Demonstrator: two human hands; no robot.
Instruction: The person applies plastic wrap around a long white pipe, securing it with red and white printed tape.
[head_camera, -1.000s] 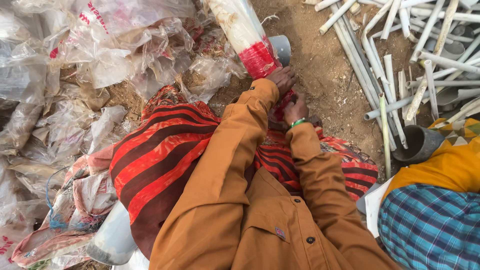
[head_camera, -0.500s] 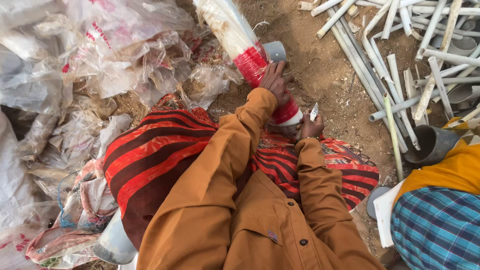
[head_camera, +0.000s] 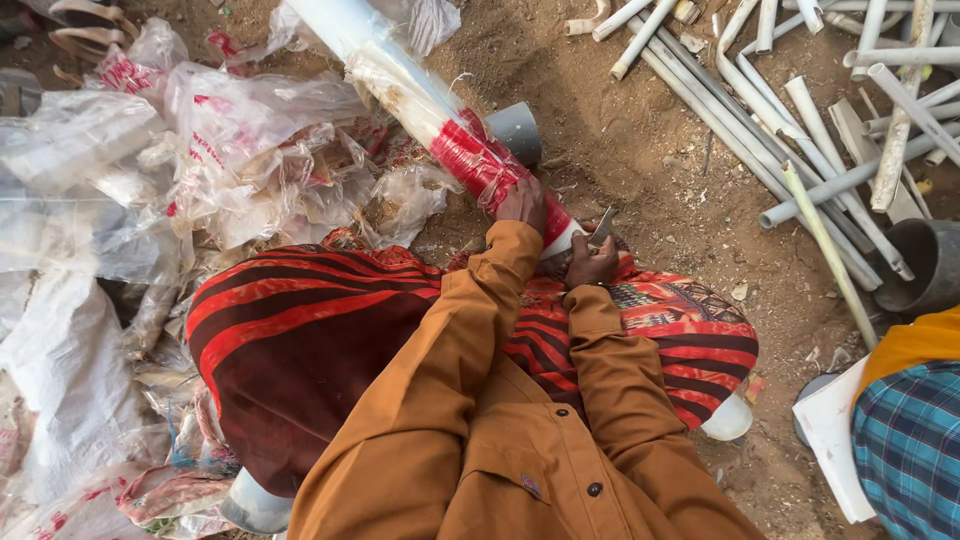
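A long white pipe (head_camera: 350, 35) wrapped in clear plastic with a red printed band (head_camera: 478, 160) lies slanted from the top middle down to my lap. My left hand (head_camera: 522, 203) grips the pipe just below the red band. My right hand (head_camera: 590, 262) sits close beside the pipe's near end and holds a small metal blade (head_camera: 603, 226) pointing up. Both arms are in brown sleeves, over a red and dark striped cloth (head_camera: 300, 330) across my knees.
Crumpled clear plastic bags (head_camera: 200, 150) pile up on the left. Several thin grey and white pipes (head_camera: 820, 130) lie on the dirt at the upper right beside a grey pipe fitting (head_camera: 925, 265). Another person in a yellow top and blue checked cloth (head_camera: 910, 440) sits at the right edge.
The wrapped pipe now reaches further down toward my lap, with more of its length showing. My left hand has stayed on it below the red band; my right hand now holds the blade up.
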